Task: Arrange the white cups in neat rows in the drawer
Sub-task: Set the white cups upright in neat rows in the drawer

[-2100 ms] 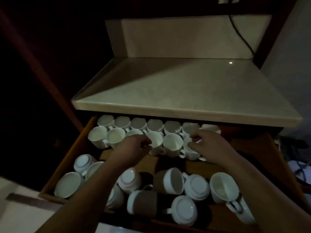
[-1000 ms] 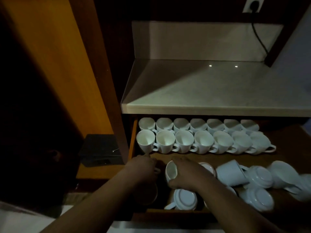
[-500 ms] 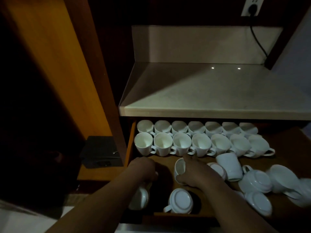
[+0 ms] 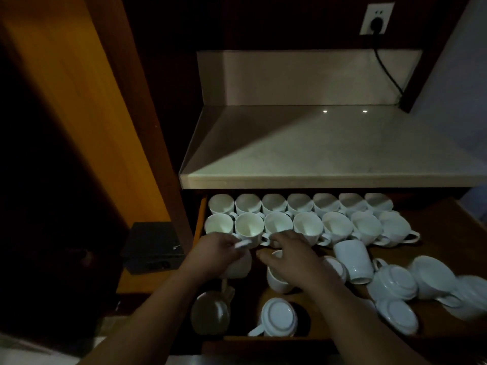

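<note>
I am clamping my left hand (image 4: 218,252) on the left cup (image 4: 235,268) and my right hand (image 4: 288,258) on the right cup (image 4: 276,281). I am judging both stiff, slick and brittle, so I am gripping their bodies.

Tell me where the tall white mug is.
Head view, right of centre: the tall white ceramic mug lies tipped in the wooden drawer, just right of the right hand.

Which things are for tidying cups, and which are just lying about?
For the job: rowed white ceramic cups, loose white ceramic cups, brown wooden drawer, left hand, right hand.
Just lying about: pale stone countertop, black box, white wall socket.
</note>
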`<state>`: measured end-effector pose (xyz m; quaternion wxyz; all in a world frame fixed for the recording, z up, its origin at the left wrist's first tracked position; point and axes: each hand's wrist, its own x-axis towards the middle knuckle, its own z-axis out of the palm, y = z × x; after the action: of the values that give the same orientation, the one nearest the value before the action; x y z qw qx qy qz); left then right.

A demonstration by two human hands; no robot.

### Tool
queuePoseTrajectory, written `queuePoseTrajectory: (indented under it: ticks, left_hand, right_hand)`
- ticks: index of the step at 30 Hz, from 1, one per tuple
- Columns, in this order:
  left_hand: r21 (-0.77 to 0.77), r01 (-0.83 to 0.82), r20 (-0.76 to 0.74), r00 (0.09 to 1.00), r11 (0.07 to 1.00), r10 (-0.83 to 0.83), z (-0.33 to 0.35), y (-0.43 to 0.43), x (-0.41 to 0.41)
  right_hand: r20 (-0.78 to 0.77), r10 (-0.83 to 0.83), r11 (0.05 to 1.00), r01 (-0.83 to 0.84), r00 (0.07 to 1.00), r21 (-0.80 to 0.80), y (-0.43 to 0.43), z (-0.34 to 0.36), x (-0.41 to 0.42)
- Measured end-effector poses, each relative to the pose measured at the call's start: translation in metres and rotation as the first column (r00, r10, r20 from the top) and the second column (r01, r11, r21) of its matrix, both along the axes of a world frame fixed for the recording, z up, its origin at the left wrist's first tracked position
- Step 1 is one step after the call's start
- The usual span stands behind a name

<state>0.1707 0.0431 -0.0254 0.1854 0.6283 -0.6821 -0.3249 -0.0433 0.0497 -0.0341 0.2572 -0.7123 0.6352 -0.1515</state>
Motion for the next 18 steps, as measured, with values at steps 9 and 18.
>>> queuePoseTrajectory:
  ticks: [9,18]
  left_hand:
    - [0.0,-0.237,-0.771,0.619,0.972,0.151,0.044,0.027,-0.022]
    - [0.081,0.027,-0.822,0.567,0.996,0.051,0.044,0.027,-0.003]
  right_hand:
    - [0.704,-0.543,0.775,-0.05,0.458,0.63,-0.011,0.046,0.036]
    - [0.822,-0.407,0.863,-0.127,0.399,0.489,-0.008,0.05,0.023]
